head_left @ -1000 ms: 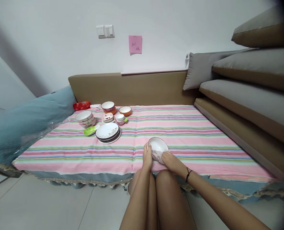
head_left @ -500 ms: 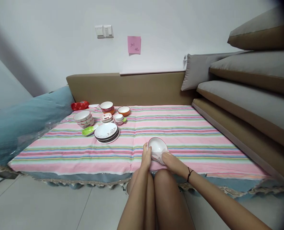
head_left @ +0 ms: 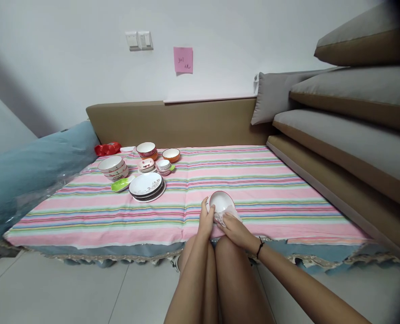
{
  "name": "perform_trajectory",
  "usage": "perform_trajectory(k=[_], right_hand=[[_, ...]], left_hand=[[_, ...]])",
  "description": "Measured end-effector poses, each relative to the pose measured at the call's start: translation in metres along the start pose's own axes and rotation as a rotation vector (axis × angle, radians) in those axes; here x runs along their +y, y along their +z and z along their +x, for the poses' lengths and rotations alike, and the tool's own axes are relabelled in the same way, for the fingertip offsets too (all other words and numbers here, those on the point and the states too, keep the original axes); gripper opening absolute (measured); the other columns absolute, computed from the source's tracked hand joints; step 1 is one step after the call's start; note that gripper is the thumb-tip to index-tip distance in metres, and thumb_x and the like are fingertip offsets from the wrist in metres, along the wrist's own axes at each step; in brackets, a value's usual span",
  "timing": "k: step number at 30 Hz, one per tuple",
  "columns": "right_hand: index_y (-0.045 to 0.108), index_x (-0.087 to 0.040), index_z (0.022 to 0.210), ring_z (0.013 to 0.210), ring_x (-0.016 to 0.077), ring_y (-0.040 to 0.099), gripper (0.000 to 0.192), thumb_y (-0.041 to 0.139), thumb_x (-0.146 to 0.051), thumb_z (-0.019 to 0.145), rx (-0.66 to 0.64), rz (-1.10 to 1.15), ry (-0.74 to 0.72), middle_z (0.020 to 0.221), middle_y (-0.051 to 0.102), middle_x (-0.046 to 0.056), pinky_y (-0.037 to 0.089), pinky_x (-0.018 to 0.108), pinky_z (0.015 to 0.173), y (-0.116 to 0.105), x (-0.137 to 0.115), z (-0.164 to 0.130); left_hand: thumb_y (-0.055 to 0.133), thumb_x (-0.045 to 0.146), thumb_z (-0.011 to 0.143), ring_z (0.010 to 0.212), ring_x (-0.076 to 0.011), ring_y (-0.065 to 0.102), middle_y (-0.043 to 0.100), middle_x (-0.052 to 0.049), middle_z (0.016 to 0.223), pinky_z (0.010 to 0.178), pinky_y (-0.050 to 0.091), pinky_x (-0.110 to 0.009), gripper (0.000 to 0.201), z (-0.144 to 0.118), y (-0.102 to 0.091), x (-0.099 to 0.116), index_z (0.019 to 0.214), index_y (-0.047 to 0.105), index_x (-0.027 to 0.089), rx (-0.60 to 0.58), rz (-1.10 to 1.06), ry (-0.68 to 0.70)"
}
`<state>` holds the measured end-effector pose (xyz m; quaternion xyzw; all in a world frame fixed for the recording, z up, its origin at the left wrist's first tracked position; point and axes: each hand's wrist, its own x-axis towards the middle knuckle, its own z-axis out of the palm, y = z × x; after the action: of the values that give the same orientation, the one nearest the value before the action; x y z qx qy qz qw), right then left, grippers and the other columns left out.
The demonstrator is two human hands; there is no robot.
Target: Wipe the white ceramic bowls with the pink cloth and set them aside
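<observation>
Left-hand grip: the left hand [head_left: 206, 221] holds the white bowl [head_left: 221, 200] by its left side, thumb at the rim. Right-hand grip: the right hand [head_left: 234, 230] pinches a thin white cloth [head_left: 234, 212] against the bowl's near side. Change: the right hand has shifted left from the right part of the rim, and the cloth now spreads over the near-right rim. Effect, as judged: contact has moved to another section, while the left hand keeps the bowl steady. Position: the bowl is tilted above the near edge of the striped cover [head_left: 240, 173]; resting contact cannot be confirmed. To its far left, the plate stack [head_left: 146, 183] and orange bowl [head_left: 170, 154] remain in place.
</observation>
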<state>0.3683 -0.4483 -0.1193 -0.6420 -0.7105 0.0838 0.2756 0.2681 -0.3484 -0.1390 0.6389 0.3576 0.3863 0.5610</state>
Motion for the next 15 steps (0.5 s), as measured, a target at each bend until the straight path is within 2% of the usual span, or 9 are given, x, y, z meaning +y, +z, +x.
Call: perform_trajectory(k=[4,8,12,15], right_hand=[[0.063,-0.017,0.102,0.095,0.0199,0.061,0.029,0.036,-0.024,0.095,-0.056,0.106,0.0,0.103,0.068,0.009,0.048,0.035,0.089,-0.004,0.008,-0.008],[0.059,-0.014,0.119,0.118,0.0229,0.054,0.036,0.036,-0.014,0.091,-0.143,-0.041,-0.118,0.124,0.061,0.014,0.04,0.043,0.104,-0.01,0.026,-0.014],[0.056,-0.004,0.124,0.13,0.0299,0.045,0.042,0.043,-0.007,0.084,-0.092,-0.239,0.028,0.135,0.052,0.022,0.03,0.05,0.112,-0.003,0.028,-0.005],[0.055,-0.006,0.124,0.123,0.0295,0.051,0.039,0.046,-0.02,0.089,-0.066,-0.075,0.075,0.131,0.055,0.021,0.037,0.048,0.107,0.004,0.01,0.003]], left_hand=[[0.045,0.034,0.086,0.132,-0.0214,0.039,0.045,-0.01,0.14,0.111,0.027,-0.036,0.047,0.002,-0.002,-0.001,0.131,0.042,0.019,-0.026,-0.008,0.032],[0.046,0.036,0.086,0.131,-0.0216,0.04,0.044,-0.011,0.14,0.111,0.027,-0.036,0.048,0.002,-0.001,-0.001,0.131,0.041,0.018,-0.057,-0.019,0.04],[0.048,0.035,0.084,0.134,-0.0217,0.035,0.041,-0.012,0.142,0.114,0.022,-0.037,0.05,0.001,0.002,0.0,0.131,0.039,0.018,-0.05,-0.009,0.048],[0.045,0.037,0.087,0.135,-0.0222,0.035,0.04,-0.012,0.143,0.114,0.023,-0.038,0.05,0.0,0.004,0.0,0.132,0.036,0.019,-0.021,-0.012,0.022]])
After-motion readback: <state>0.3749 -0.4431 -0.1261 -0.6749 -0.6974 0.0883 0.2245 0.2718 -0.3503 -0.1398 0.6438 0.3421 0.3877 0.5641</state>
